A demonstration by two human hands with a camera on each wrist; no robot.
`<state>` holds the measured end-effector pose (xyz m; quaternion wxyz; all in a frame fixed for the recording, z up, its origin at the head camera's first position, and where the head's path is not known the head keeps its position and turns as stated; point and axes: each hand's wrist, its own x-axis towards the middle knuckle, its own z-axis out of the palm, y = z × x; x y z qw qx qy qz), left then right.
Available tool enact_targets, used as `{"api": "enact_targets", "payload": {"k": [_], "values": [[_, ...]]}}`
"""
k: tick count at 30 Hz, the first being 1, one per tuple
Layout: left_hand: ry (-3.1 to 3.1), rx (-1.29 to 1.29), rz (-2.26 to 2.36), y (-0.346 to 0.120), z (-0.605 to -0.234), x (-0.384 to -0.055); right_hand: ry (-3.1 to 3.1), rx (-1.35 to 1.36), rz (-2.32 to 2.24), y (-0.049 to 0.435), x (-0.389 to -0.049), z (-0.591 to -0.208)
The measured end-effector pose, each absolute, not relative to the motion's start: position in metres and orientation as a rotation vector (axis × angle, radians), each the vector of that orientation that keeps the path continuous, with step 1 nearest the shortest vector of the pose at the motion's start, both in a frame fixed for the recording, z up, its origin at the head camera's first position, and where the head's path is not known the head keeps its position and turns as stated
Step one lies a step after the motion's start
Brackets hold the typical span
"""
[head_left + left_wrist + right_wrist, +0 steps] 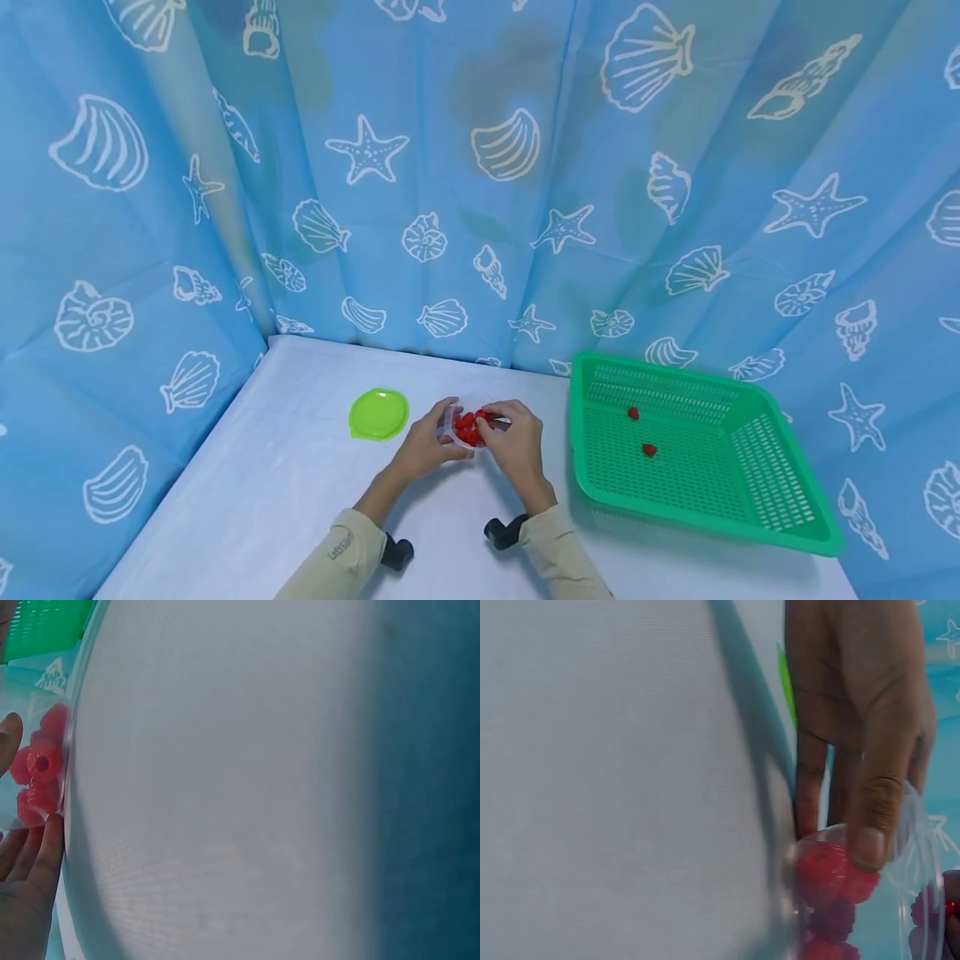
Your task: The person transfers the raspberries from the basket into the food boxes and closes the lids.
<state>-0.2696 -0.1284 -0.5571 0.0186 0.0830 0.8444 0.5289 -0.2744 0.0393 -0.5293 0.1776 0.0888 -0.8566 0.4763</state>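
Observation:
My left hand [422, 447] grips a clear plastic cup [934, 859] around its side, thumb on one face and fingers on the other. Several red raspberries [43, 761] show through the cup's wall, lying together inside. The cup is tilted in the head view, its mouth toward my right hand [519, 442]. At that mouth, the right thumb and fingertips pinch a raspberry [482, 414]. Only the right fingertips [952, 889] show at the edge of the right wrist view.
On the white table [300, 467], a lime-green lid [378, 414] lies to the left of the cup. To the right stands a green perforated basket [705, 521], with one raspberry [633, 412] toward its back and another raspberry [649, 450] nearer. A blue shell-patterned curtain [450, 275] hangs behind.

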Motion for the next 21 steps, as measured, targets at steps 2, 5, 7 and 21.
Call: {"api": "enact_targets", "payload": {"k": [2,5,7,21], "values": [[2.623,0.267,1.643,-0.128,-0.557,-0.270,-2.436,0.253,1.326,0.038,-0.274,-0.531],[2.622,0.269,1.643,-0.128,-0.556,-0.269,-2.461,0.266,1.282,0.037,-0.273,-0.532],[2.627,0.269,1.644,-0.128,-0.556,-0.269,-2.480,0.291,1.245,0.035,-0.274,-0.531],[2.640,0.247,1.611,-0.128,-0.555,-0.269,-2.565,0.337,1.121,0.026,-0.280,-0.531]]}}
